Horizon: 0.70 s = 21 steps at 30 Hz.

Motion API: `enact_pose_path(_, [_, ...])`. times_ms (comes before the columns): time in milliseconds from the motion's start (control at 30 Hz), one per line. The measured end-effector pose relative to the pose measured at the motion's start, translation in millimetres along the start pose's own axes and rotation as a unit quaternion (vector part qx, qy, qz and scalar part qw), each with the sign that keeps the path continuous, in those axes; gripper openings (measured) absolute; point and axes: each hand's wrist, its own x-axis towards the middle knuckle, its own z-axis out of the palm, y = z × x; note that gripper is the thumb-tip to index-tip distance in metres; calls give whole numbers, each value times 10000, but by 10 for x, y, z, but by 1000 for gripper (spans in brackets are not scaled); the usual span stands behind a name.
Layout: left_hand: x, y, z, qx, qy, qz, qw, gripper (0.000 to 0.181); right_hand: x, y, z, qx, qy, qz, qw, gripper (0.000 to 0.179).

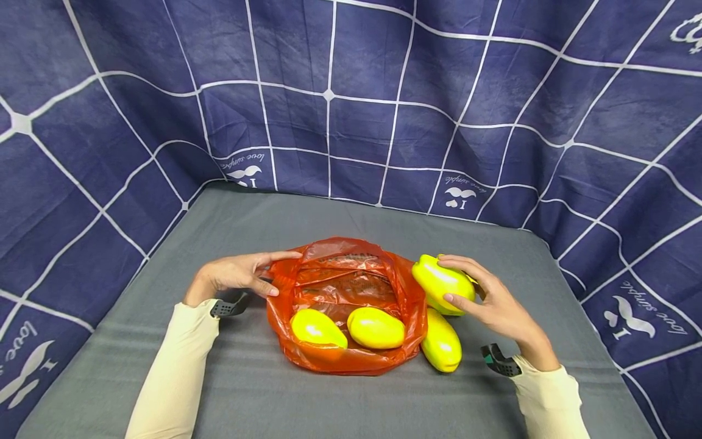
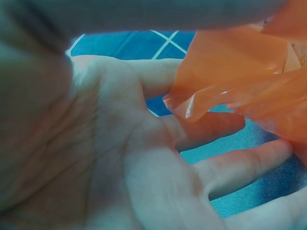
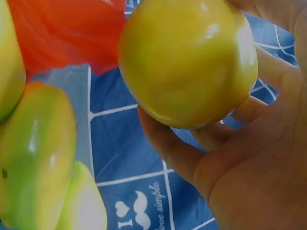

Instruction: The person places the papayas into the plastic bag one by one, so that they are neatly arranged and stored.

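My left hand (image 1: 239, 271) is at the left side of a red plastic bag (image 1: 281, 329), with straight, spread fingers and thumb touching its edge. In the left wrist view, the fingers (image 2: 225, 167) reach under the thin, translucent plastic. Two yellow mangoes (image 1: 318, 328) lie inside the bag's wide mouth, near its front. On the other side, my right hand (image 1: 496, 305) grips a yellow mango (image 3: 187, 62), with fingers and thumb curled round it. It is held close by the bag's right side. Another mango (image 1: 442, 342) lies on the table against the bag.
More mangoes (image 3: 38, 153) show beside the held one in the right wrist view, partly hidden in the head view. The table (image 1: 340, 408) has a grey cloth. A blue curtain (image 1: 362, 128) with white lines stands behind and along both sides.
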Motion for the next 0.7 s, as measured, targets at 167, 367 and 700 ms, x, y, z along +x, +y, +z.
enact_pose_path(167, [14,-2,1,-39,-35,5,10000,92,81,-64,50,-68,-72,49,9999,56])
enact_pose_path(367, [10,-2,-3,-10,-9,-25,10000,93,193,-140,135,67,-193,-3,9998,57])
enact_pose_path(700, [6,1,-3,34,64,-64,10000,93,336,-219,307,270,-481,-129,9984,57])
